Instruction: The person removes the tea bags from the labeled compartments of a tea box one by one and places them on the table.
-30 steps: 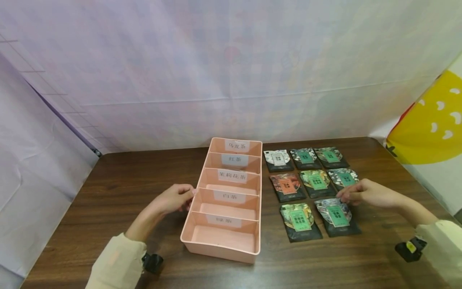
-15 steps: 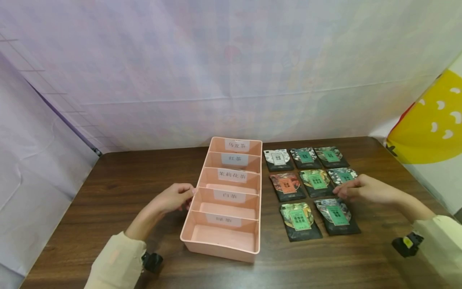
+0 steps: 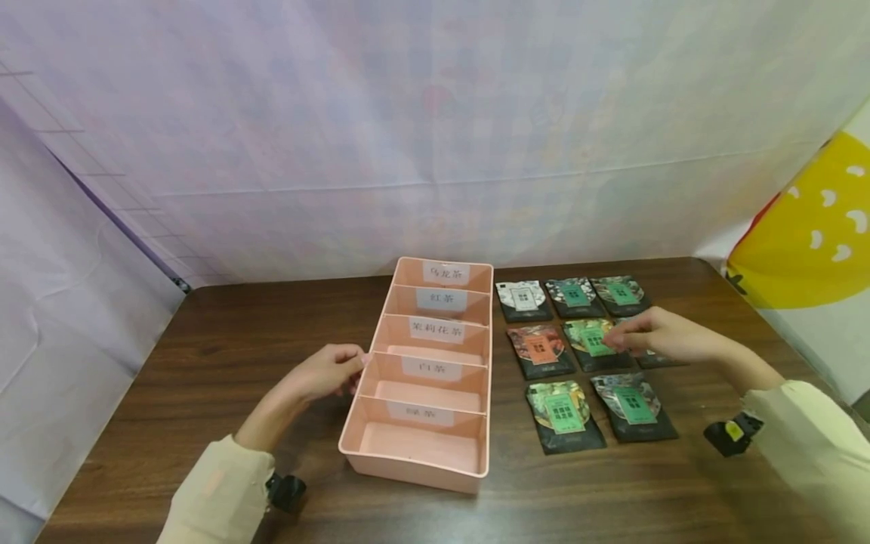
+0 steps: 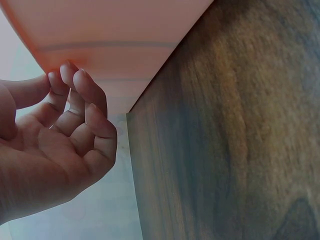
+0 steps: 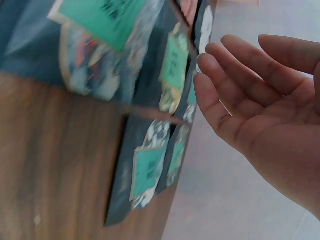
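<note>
A pink divided box (image 3: 414, 472) stands mid-table, each of its compartments bearing a paper label. At its left side my left hand (image 3: 333, 372) holds the rim; the left wrist view shows the thumb and index finger pinching the box edge, the other fingers curled below. My right hand (image 3: 662, 336) hovers with loosely bent fingers and holds nothing. Its fingertips are over a tea packet with a light green label (image 3: 590, 341), and it partly hides a neighbouring tea packet (image 3: 662, 358). In the right wrist view the palm and fingers (image 5: 240, 75) are apart from the packets.
Several more tea packets lie flat in rows right of the box: a white-labelled one (image 3: 525, 300), an orange-labelled one (image 3: 541, 351), and two green-labelled ones in front, left (image 3: 566, 415) and right (image 3: 635, 408). A pale curtain (image 3: 435, 151) hangs behind the wooden table (image 3: 224, 363).
My right hand has moved from the front right packet's top corner back and left, over the middle row. The packets stay in place. My left hand keeps its hold on the box rim.
</note>
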Action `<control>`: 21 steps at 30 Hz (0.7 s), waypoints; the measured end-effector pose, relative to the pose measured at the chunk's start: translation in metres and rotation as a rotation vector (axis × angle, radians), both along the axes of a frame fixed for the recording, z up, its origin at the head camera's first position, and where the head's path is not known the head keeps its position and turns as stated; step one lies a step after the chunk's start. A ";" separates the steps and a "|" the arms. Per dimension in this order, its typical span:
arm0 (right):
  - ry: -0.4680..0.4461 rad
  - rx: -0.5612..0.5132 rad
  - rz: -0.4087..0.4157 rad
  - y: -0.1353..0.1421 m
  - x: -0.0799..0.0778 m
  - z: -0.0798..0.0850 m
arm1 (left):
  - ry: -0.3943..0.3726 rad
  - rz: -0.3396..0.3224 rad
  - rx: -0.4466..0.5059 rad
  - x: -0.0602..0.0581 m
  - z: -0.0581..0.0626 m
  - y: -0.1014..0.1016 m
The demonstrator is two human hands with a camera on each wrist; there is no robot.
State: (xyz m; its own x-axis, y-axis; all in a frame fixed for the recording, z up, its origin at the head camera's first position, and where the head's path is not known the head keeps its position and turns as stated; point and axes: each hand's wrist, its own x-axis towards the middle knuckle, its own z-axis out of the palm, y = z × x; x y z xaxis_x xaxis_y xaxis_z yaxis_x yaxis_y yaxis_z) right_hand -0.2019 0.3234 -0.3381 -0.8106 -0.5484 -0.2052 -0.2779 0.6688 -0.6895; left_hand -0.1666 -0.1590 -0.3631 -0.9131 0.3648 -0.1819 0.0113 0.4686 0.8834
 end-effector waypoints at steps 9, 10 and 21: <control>-0.010 0.009 0.003 -0.029 -0.011 0.011 | 0.002 0.000 -0.002 0.000 0.000 0.001; -0.008 0.012 0.001 -0.032 -0.012 0.013 | 0.002 0.000 -0.001 0.001 0.000 0.001; 0.001 0.003 0.011 -0.060 -0.022 0.026 | -0.001 0.003 -0.002 0.002 0.002 0.001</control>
State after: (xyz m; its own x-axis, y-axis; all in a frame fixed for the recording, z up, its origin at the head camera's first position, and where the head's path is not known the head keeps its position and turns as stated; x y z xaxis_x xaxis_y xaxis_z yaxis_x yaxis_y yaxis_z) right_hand -0.2241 0.2639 -0.3116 -0.8049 -0.5564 -0.2062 -0.2854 0.6677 -0.6875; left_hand -0.1646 -0.1577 -0.3608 -0.9141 0.3616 -0.1835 0.0089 0.4702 0.8825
